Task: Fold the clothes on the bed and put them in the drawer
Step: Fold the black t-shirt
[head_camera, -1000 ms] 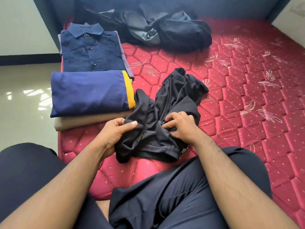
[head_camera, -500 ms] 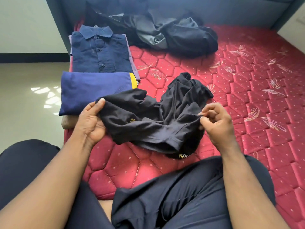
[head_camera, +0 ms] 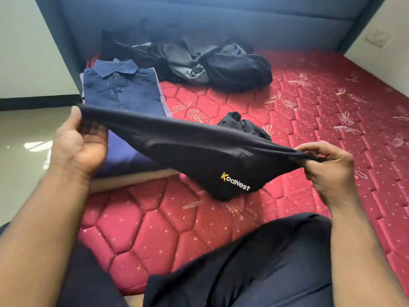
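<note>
In the head view, which is the only one you have, your left hand (head_camera: 78, 144) at the middle left of the frame pinches one end of the black garment (head_camera: 199, 151), thumb on top and fingers curled under the cloth. Your right hand (head_camera: 327, 168) at the middle right pinches the other end between thumb and fingertips. The garment hangs stretched between them across the centre of the frame, above the red mattress (head_camera: 155, 229), with a printed logo (head_camera: 235, 181) on the sagging lower fold. Part of it trails back to a bunched heap (head_camera: 243, 125) lying on the mattress just above centre.

Judge it as light, thin and very soft: it droops between your grips and will not hold any shape by itself. It looks slightly smooth, so a loose pinch may slip. Take it at an edge or a corner rather than mid-panel, and lay it flat before creasing.

At the upper left lies a folded navy collared shirt (head_camera: 121, 89). Below it, partly hidden behind the garment and your left hand, is a folded blue piece (head_camera: 124, 151). A dark crumpled pile (head_camera: 210, 63) waits at the top centre, against the blue headboard (head_camera: 221, 23). No drawer is in sight.
</note>
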The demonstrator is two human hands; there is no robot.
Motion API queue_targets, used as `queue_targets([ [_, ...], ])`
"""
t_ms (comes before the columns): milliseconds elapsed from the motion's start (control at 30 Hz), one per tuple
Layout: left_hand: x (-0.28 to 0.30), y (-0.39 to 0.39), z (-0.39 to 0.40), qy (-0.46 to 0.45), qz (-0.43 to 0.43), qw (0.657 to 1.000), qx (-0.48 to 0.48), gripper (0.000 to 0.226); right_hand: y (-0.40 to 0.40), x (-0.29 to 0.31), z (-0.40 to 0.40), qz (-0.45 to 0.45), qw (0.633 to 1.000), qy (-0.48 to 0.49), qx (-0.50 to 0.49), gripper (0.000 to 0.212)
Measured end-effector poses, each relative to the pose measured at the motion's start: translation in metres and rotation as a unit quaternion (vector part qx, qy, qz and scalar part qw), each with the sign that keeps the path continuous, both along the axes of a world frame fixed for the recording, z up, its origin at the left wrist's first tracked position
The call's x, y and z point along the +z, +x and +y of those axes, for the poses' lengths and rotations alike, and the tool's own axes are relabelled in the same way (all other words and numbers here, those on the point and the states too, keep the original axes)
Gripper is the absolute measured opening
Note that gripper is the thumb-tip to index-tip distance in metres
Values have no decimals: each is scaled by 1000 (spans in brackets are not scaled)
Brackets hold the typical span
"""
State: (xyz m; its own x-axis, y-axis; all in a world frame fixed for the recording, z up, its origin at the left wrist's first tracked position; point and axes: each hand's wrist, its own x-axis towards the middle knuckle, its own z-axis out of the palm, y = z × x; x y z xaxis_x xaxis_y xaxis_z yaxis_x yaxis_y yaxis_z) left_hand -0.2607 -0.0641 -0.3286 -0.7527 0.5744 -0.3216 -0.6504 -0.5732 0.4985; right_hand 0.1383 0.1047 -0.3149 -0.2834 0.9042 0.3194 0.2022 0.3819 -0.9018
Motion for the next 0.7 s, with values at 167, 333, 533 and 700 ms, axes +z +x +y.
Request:
queue_targets([
  [167, 66, -53, 92, -93, 20, 995, -19, 15, -42, 50, 63, -53, 993, -104, 10, 16],
  [333, 222, -66, 162, -378, 448, 810, -25, 69, -75, 185, 137, 106, 992, -56, -24, 20],
  [533, 309, -37, 143, -314, 434, 841, 75, 52, -52, 288, 129, 132, 980, 141, -38, 30],
  [700, 248, 1, 99, -96, 185, 978, 27, 34, -19, 228, 103, 24, 988, 148, -41, 39],
])
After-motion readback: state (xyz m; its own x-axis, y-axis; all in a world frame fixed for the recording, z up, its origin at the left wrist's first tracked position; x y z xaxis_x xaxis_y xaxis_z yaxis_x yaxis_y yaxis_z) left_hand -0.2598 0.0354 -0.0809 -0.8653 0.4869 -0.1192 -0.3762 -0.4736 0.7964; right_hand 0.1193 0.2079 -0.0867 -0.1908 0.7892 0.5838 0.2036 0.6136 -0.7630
